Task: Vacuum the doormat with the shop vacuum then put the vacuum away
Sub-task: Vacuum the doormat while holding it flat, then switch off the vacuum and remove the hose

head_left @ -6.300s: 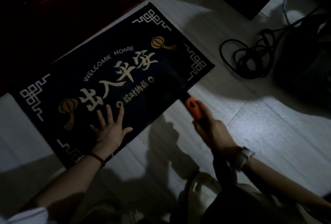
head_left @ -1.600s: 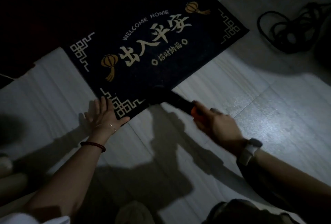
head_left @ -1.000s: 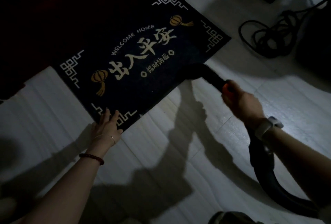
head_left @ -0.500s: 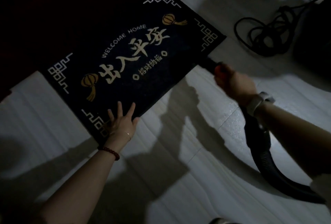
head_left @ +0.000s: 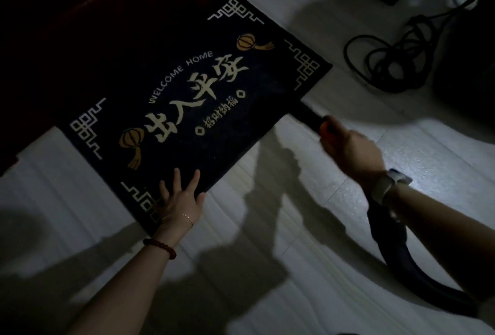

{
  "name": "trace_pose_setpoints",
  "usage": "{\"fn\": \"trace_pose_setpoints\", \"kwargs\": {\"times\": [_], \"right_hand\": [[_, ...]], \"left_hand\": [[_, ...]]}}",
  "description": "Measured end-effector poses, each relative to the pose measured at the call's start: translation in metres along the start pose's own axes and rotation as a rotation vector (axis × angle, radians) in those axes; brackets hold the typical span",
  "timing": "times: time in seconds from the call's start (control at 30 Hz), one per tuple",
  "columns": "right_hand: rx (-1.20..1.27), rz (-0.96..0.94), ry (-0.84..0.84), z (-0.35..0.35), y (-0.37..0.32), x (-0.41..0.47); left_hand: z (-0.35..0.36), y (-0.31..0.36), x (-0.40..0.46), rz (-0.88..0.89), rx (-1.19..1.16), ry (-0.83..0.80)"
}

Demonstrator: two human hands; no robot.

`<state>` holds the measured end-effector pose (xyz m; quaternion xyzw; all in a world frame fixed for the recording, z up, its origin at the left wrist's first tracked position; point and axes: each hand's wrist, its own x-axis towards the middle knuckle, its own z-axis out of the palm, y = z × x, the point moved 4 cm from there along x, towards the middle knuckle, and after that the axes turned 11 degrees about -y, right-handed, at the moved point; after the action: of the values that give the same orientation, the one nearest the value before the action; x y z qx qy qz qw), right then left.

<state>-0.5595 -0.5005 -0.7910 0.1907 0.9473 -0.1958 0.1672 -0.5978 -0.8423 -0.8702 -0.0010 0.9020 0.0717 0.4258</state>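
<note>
A dark doormat (head_left: 171,75) with white "WELCOME HOME" lettering and orange lanterns lies slanted on the pale tiled floor. My left hand (head_left: 180,202) presses flat on its near corner, fingers spread. My right hand (head_left: 348,147) grips the black vacuum nozzle (head_left: 310,116) at its orange collar. The nozzle tip meets the mat's near edge close to the right corner. The black hose (head_left: 407,262) curves from under my right wrist toward the lower right.
A tangled black power cord (head_left: 388,61) lies on the floor at the upper right beside a dark bulky shape (head_left: 466,67). Dark red wood (head_left: 80,8) borders the mat's far side. The room is dim, with shadows across the tiles.
The nozzle has travelled along the mat's near edge from the left toward the right corner. My left hand has shifted from the floor beside the corner onto the mat.
</note>
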Motion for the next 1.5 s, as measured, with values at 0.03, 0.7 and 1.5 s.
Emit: {"fn": "trace_pose_setpoints", "kwargs": {"times": [0.03, 0.7, 1.5], "right_hand": [[0.021, 0.066, 0.042, -0.006, 0.008, 0.004], [0.381, 0.105, -0.022, -0.310, -0.167, -0.236], [0.884, 0.192, -0.056, -0.573, -0.074, -0.133]], "left_hand": [[-0.001, -0.001, -0.001, -0.005, 0.003, -0.028], [-0.290, 0.125, -0.398, 0.449, -0.464, 0.320], [-0.426, 0.507, -0.398, 0.440, -0.868, -0.157]]}}
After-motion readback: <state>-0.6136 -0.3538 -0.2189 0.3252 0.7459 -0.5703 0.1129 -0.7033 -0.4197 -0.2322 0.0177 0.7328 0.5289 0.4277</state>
